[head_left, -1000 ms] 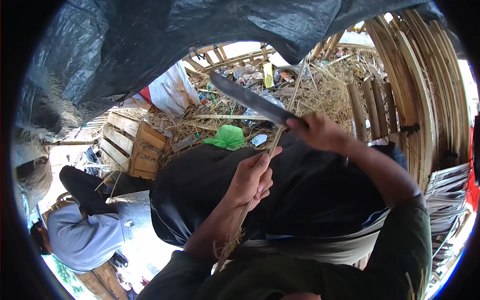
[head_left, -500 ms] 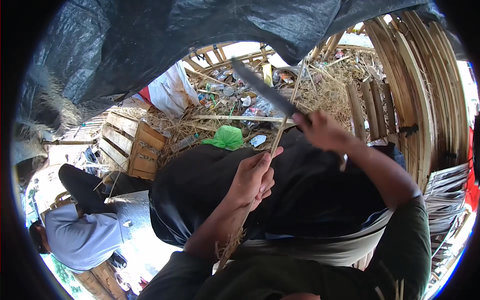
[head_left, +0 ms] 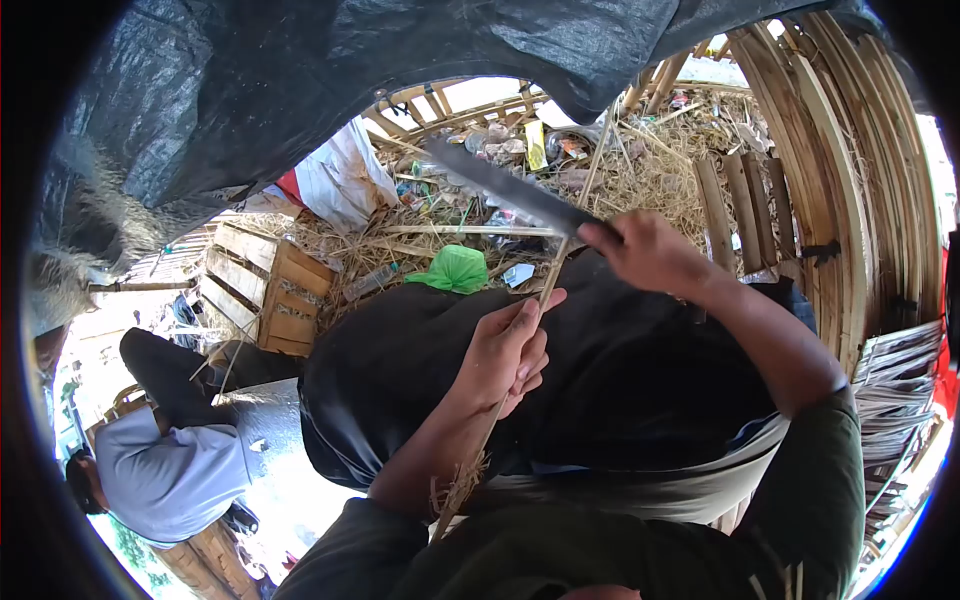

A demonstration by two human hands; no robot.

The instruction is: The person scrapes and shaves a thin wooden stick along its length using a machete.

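My left hand [head_left: 508,350] is closed around a thin bamboo strip [head_left: 552,283], which runs from my forearm up and away between my knees. Thin curled shavings [head_left: 463,487] cling to the strip's near end, by my left forearm. In my right hand [head_left: 650,255] is the handle of a large dark-bladed machete [head_left: 510,195], pointing up and to the left. Its blade crosses the strip just beyond my left hand, near the handle end; whether it touches the strip I cannot tell. Dark cloth [head_left: 400,360] covers my lap beneath both hands.
Ahead lie straw, litter and a green plastic bag [head_left: 452,270]. A wooden crate [head_left: 268,285] stands at left, near a seated person in a grey shirt [head_left: 175,480]. Long wooden slats [head_left: 840,180] stand at right, above bundled strips [head_left: 895,400]. A dark tarp [head_left: 330,70] hangs overhead.
The machete and my right hand have shifted slightly, the blade tip swinging left and lower. My left hand stays in nearly the same place on the bamboo strip.
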